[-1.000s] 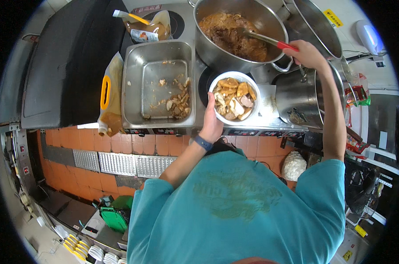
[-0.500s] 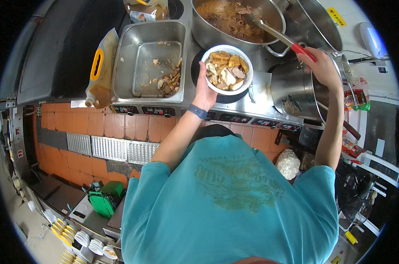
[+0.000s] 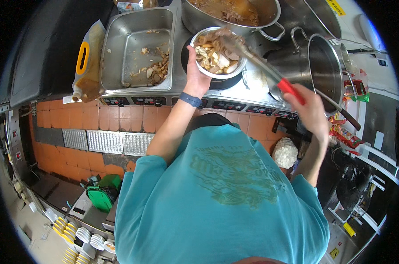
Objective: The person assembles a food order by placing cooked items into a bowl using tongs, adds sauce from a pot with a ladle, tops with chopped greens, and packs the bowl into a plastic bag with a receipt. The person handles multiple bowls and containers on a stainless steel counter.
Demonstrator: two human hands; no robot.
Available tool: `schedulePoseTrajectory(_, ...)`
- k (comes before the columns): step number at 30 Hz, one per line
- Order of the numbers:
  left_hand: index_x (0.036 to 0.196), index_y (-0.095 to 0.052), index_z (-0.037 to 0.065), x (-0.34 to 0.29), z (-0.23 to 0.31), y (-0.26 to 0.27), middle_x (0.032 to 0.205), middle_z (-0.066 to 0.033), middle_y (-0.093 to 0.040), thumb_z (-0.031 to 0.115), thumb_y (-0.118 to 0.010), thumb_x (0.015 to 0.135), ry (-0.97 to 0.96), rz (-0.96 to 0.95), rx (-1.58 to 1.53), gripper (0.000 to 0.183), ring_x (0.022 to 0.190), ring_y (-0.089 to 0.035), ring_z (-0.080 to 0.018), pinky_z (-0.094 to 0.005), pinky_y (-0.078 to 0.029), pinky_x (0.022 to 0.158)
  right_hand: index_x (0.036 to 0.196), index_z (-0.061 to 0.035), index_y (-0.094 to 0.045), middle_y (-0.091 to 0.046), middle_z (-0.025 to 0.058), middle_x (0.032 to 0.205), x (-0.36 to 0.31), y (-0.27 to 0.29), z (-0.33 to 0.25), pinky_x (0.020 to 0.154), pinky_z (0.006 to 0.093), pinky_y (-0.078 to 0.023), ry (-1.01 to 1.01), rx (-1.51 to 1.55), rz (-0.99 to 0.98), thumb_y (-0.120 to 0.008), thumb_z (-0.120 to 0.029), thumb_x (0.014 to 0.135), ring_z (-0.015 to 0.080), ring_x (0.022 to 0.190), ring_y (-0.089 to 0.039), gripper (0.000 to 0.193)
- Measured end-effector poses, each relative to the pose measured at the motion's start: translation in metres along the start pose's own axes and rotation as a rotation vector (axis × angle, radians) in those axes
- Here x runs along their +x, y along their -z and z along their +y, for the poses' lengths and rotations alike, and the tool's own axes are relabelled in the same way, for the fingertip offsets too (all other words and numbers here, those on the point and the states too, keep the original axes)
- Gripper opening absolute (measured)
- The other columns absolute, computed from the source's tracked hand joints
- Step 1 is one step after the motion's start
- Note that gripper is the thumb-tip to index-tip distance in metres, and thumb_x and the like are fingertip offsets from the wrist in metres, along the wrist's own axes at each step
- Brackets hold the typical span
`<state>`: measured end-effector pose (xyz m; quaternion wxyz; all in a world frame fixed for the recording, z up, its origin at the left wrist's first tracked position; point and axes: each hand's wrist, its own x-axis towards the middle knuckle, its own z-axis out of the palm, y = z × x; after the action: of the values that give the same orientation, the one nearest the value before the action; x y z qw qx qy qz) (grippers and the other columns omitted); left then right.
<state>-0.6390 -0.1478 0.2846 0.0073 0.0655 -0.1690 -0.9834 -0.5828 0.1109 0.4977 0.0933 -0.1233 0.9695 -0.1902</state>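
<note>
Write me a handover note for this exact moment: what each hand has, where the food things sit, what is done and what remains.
Left hand: grips the white bowl from below, holding it above the dark burner beside the big pot.
Right hand: holds the red-handled ladle; its head sits over the bowl.
Bowl is already full of pale sliced pieces. The big pot holds brown stew. The steel tray to the left has only scraps.
Done: solids are in the bowl.
Left: whether the ladle has emptied cannot be told; the bowl is not yet set down.
</note>
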Motion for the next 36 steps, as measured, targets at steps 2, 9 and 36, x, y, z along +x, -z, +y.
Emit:
schedulePoseTrajectory(2, 0.146, -0.038, 0.012, 0.001, -0.003, 0.003, 0.146, -0.0100, -0.046, 0.063, -0.033, 0.099, -0.012, 0.026, 0.025, 0.070, 0.135, -0.044, -0.0277, -0.0444, -0.036, 0.112, 0.108, -0.0034, -0.068, -0.067, 0.0161, 0.075, 0.000, -0.020, 0.004, 0.060, 0.0329, -0.049, 0.049, -0.034, 0.030, -0.069, -0.032, 0.091, 0.0208, 0.061, -0.064, 0.033)
schedulePoseTrajectory(9, 0.146, -0.040, 0.012, 0.005, -0.008, 0.013, 0.147, -0.0099, -0.046, 0.065, -0.037, 0.097, -0.008, 0.026, 0.008, 0.072, 0.135, -0.044, -0.0289, -0.0461, -0.036, 0.112, 0.106, -0.0031, -0.066, -0.069, 0.0232, 0.086, -0.006, -0.040, -0.001, 0.068, 0.0430, -0.054, -0.020, -0.127, 0.119, -0.072, -0.031, 0.088, 0.0373, 0.081, -0.069, 0.034)
schedulePoseTrajectory(36, 0.146, -0.039, 0.011, 0.005, -0.020, 0.029, 0.147, -0.0100, -0.045, 0.063, -0.038, 0.098, 0.075, -0.010, -0.017, 0.071, 0.134, -0.044, -0.0283, -0.0460, -0.036, 0.112, 0.110, -0.0037, -0.066, -0.068, 0.0208, 0.083, -0.011, -0.034, -0.009, 0.066, 0.0393, -0.052, -0.042, -0.225, 0.164, -0.068, -0.023, 0.091, 0.0345, 0.075, -0.070, 0.027)
